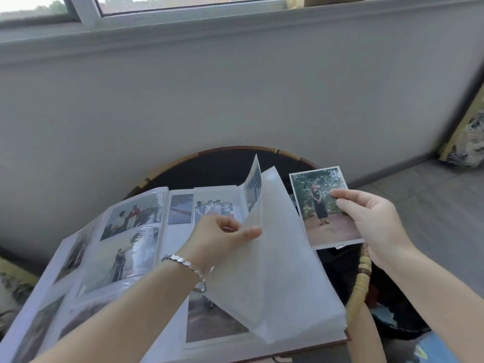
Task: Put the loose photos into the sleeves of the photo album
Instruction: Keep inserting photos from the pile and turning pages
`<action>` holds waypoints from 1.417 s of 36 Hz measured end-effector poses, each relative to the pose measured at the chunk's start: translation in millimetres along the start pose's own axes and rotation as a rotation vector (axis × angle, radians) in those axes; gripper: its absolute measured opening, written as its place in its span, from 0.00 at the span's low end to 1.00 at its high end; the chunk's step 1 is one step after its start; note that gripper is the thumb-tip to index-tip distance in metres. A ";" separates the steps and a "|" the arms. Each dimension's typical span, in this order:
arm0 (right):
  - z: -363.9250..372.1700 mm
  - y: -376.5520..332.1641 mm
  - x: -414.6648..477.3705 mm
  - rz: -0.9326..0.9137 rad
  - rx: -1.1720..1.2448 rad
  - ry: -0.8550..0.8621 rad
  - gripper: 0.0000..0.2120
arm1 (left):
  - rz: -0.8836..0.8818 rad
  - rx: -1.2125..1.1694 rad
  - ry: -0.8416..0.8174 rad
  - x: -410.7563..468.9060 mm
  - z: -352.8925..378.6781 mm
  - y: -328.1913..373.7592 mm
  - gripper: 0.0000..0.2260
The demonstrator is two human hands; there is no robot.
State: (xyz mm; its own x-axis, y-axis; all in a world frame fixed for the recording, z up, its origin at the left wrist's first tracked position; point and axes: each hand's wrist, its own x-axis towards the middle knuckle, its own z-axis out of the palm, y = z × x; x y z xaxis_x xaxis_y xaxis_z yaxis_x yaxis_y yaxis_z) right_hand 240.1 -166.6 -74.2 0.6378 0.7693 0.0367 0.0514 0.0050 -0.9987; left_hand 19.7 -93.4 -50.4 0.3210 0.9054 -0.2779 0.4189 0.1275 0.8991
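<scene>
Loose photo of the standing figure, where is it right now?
Head view, right side: the loose photo is held in the right hand, just right of the album page that the left hand lifts.

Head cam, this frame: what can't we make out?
- What lies behind the lifted page: head view, hidden by that page, which the left hand holds.
- Lower-left corner of the album: head view, cut off by the frame edge.
- Right edge of the loose photo: head view, covered by the right hand.

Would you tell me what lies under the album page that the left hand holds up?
Under the lifted page, held by the left hand, a sleeved photo shows partly; the rest is covered.
</scene>
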 end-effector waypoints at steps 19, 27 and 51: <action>29.1 5.5 0.5 -0.045 -0.025 -0.083 0.11 | 0.005 0.705 0.105 -24.2 -53.3 -44.2 0.34; 50.0 16.1 3.7 -0.037 -0.081 -0.115 0.12 | 0.246 0.848 -0.051 21.1 -6.5 -26.0 0.15; 54.8 41.3 19.6 0.033 -0.180 -0.139 0.11 | 0.245 0.767 0.319 77.6 12.5 -46.0 0.19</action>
State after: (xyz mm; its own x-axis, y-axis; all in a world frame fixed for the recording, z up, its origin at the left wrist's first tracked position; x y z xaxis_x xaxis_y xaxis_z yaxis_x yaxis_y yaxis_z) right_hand 212.7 -116.3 -116.7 0.5304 0.8477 -0.0136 0.1767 -0.1263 -0.9761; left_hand 35.9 -34.0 -117.5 0.2711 0.9568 0.1053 0.8634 -0.2900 0.4129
